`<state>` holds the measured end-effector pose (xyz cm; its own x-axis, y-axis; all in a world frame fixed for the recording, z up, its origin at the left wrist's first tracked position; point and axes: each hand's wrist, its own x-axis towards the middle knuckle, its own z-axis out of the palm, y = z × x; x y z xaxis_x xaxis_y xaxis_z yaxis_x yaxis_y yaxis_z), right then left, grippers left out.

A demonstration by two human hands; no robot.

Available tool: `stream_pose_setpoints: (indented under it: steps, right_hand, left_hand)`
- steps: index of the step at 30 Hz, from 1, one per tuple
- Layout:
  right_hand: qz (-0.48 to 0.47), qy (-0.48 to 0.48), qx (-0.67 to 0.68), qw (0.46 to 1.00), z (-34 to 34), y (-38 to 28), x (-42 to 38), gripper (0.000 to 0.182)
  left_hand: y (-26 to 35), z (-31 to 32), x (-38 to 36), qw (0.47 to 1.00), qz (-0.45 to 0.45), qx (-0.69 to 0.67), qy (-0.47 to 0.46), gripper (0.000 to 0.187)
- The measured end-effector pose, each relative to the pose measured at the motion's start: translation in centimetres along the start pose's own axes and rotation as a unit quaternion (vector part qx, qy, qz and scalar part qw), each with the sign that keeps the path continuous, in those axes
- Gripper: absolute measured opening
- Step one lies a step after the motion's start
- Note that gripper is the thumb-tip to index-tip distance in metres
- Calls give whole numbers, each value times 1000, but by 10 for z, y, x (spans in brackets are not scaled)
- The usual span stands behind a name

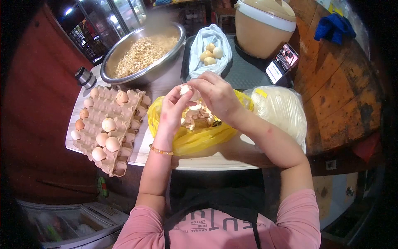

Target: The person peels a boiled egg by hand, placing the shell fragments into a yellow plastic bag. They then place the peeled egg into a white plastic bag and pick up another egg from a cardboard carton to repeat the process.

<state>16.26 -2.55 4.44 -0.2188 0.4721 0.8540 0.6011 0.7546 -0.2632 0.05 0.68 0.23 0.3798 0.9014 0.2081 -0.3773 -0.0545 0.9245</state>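
Observation:
A whitish egg is pinched between the thumb and fingers of my left hand, above an opened yellow plastic bag. My right hand is beside it, its fingers bent and drawn together at the egg's edge. What those fingertips hold, if anything, is hidden. Broken eggshells lie inside the yellow bag, directly beneath both hands. To the left, stacked cardboard egg trays carry several whole eggs, brown and pale. Several peeled-looking eggs sit in a pale blue plastic bag beyond my hands.
A large metal bowl of shredded pale food stands at the back left. A dark tray holds the blue bag, a beige lidded container and a propped phone. A filled clear bag sits right; a thermos stands left.

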Motion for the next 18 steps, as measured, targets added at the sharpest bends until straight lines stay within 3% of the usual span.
stream_pose_setpoints:
  steps: [10,18]
  right_hand:
    - [11,-11,-24,1000,-6,6,2,21]
    - [28,-8,-28,999,-18,19,6,24]
  left_hand:
    - [3,-2,2,1000,11,0,22,27]
    - [7,-19,7,998,24,-39,44,48]
